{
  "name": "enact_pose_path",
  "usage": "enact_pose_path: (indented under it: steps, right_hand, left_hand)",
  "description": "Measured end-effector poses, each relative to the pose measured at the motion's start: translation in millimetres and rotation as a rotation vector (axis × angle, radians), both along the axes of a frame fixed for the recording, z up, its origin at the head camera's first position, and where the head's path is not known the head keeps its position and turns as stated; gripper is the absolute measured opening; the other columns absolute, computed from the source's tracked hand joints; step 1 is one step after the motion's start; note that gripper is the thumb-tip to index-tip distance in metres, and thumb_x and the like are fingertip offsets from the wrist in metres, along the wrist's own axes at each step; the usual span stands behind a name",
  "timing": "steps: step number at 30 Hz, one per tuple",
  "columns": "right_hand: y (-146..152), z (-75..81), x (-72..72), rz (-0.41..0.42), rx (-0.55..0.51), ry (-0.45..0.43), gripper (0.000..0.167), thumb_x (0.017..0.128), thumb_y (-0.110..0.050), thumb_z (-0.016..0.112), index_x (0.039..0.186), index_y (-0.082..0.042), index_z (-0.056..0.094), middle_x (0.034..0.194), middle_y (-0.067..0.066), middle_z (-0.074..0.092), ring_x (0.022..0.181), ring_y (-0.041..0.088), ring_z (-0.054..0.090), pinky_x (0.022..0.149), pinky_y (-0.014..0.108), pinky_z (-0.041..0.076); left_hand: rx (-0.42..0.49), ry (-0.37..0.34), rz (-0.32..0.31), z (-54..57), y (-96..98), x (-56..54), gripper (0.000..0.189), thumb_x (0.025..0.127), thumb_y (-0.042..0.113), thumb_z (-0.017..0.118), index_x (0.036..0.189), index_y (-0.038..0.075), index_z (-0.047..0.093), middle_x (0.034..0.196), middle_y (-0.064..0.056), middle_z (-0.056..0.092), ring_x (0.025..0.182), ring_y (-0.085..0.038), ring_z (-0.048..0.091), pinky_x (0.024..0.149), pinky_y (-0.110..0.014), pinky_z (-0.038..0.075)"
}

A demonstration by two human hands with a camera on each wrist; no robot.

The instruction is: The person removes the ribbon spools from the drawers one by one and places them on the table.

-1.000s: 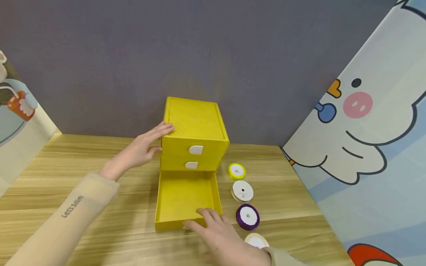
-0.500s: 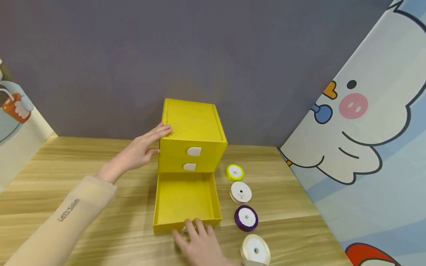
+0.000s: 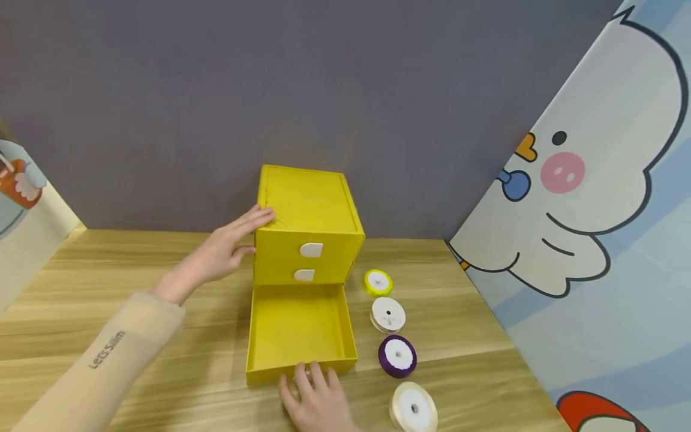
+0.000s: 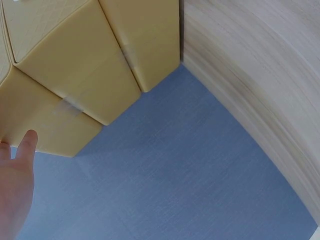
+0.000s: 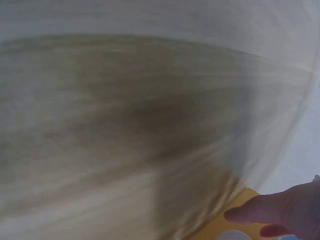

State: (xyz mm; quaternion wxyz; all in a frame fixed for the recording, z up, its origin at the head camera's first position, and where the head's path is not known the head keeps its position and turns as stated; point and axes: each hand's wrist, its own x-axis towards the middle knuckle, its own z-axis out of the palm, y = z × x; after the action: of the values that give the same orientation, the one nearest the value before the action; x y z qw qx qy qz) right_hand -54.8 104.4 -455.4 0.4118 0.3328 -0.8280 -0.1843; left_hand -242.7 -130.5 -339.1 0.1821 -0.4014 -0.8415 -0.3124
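Observation:
A yellow cabinet (image 3: 308, 204) of stacked drawers stands on the wooden table, its lowest drawer (image 3: 297, 324) pulled out with nothing inside. My left hand (image 3: 229, 249) rests its straight fingers on the cabinet's top left edge, thumb by the side; the left wrist view shows the fingers against the cabinet's side (image 4: 45, 117). At the open drawer's front, my right hand (image 3: 318, 402) touches the front panel, fingers spread around its handle, which they mostly cover. In the right wrist view the thumb (image 5: 255, 210) is near the white handle (image 5: 233, 235).
Right of the cabinet, ribbon spools stand in a line: yellow (image 3: 378, 282), white (image 3: 388, 315), purple (image 3: 397, 356) and cream (image 3: 413, 408). A grey wall (image 3: 302, 90) rises behind the cabinet. A cartoon-printed panel (image 3: 621, 210) bounds the table on the right.
My right hand has moved left from beside the cream spool to the open drawer's front, uncovering that spool. My left hand stays on the cabinet. The head view has shifted slightly.

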Motion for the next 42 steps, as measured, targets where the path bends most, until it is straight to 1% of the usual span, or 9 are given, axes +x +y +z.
enact_pose_path:
  steps: [3, 8, 13, 17, 26, 30, 33, 36, 42]
  right_hand:
    - [0.2, -4.1, -3.4, 0.029, -0.001, 0.029, 0.044, 0.101, -0.018, 0.026, 0.097, -0.028, 0.069, 0.09, -0.001, 0.063, 0.079, 0.016, 0.059, 0.06, 0.027, 0.052]
    - [0.2, -4.9, -11.2, 0.11, -0.021, 0.084, 0.041, 0.098, -0.013, 0.031, 0.085, -0.022, 0.07, 0.083, 0.0, 0.062, 0.071, 0.016, 0.056, 0.055, 0.027, 0.048]
    - [-0.5, 1.5, -13.8, 0.128, 0.004, 0.087, 0.045, 0.097, -0.01, 0.028, 0.082, -0.022, 0.068, 0.079, -0.003, 0.058, 0.066, 0.012, 0.052, 0.053, 0.023, 0.041]
    - [-2.0, 5.2, -16.8, 0.137, 0.018, 0.077, 0.045, 0.097, -0.007, 0.028, 0.082, -0.022, 0.067, 0.077, -0.004, 0.057, 0.064, 0.01, 0.052, 0.053, 0.021, 0.041]
    - [0.7, 3.6, -24.4, 0.081, 0.09, -0.034, 0.043, 0.096, -0.005, 0.028, 0.091, -0.021, 0.068, 0.085, -0.004, 0.061, 0.071, 0.011, 0.056, 0.061, 0.022, 0.047]
    - [1.5, 1.5, -32.9, 0.081, 0.104, -0.021, 0.04, 0.093, -0.003, 0.031, 0.089, -0.02, 0.068, 0.087, -0.003, 0.062, 0.073, 0.012, 0.058, 0.063, 0.023, 0.05]
    - [1.6, 0.2, -40.6, 0.059, 0.111, -0.022, 0.041, 0.095, -0.003, 0.032, 0.089, -0.021, 0.068, 0.088, -0.003, 0.063, 0.074, 0.012, 0.059, 0.064, 0.024, 0.051]
    - [1.4, 1.0, -48.4, 0.031, 0.13, -0.025, 0.047, 0.097, -0.002, 0.027, 0.09, -0.022, 0.07, 0.09, -0.004, 0.064, 0.075, 0.011, 0.06, 0.065, 0.024, 0.052]
    - [2.2, 3.7, -65.2, 0.004, 0.161, -0.003, 0.054, 0.095, 0.002, 0.022, 0.091, -0.024, 0.069, 0.091, -0.004, 0.064, 0.078, 0.011, 0.061, 0.067, 0.024, 0.053]
  left_hand:
    - [0.003, 0.001, 0.003, 0.1, -0.5, 0.4, 0.075, 0.08, -0.016, 0.063, 0.146, 0.01, 0.04, 0.154, -0.012, 0.036, 0.145, -0.034, 0.028, 0.104, -0.05, 0.044]
    - [0.005, 0.026, 0.004, 1.6, -1.4, 1.3, 0.075, 0.079, -0.016, 0.064, 0.146, 0.011, 0.041, 0.153, -0.012, 0.038, 0.144, -0.033, 0.029, 0.103, -0.05, 0.043]
    - [-0.002, 0.024, -0.003, 1.4, -0.4, 1.9, 0.075, 0.079, -0.015, 0.064, 0.146, 0.011, 0.04, 0.153, -0.012, 0.038, 0.144, -0.033, 0.03, 0.103, -0.048, 0.043]
    - [-0.003, 0.019, -0.006, -0.8, -0.5, 0.9, 0.074, 0.08, -0.015, 0.064, 0.146, 0.009, 0.041, 0.153, -0.014, 0.037, 0.144, -0.035, 0.03, 0.103, -0.049, 0.043]
    - [0.003, 0.027, 0.004, -3.4, -1.1, -1.5, 0.074, 0.079, -0.016, 0.064, 0.145, 0.008, 0.041, 0.152, -0.015, 0.038, 0.144, -0.034, 0.03, 0.103, -0.05, 0.043]
    - [0.005, 0.025, 0.004, -3.4, -1.1, -1.2, 0.074, 0.079, -0.016, 0.063, 0.145, 0.008, 0.041, 0.152, -0.016, 0.038, 0.143, -0.035, 0.031, 0.104, -0.05, 0.043]
    - [0.007, 0.025, 0.005, -3.7, -1.4, -0.6, 0.074, 0.079, -0.016, 0.063, 0.145, 0.008, 0.041, 0.152, -0.015, 0.038, 0.143, -0.035, 0.031, 0.104, -0.05, 0.043]
    - [0.01, 0.028, 0.004, -4.2, -1.5, 0.2, 0.073, 0.079, -0.016, 0.063, 0.145, 0.008, 0.041, 0.152, -0.015, 0.038, 0.143, -0.035, 0.031, 0.103, -0.049, 0.043]
    - [0.017, 0.045, -0.001, -4.0, -0.7, -0.3, 0.073, 0.078, -0.017, 0.064, 0.144, 0.007, 0.042, 0.151, -0.016, 0.039, 0.142, -0.036, 0.032, 0.102, -0.049, 0.044]
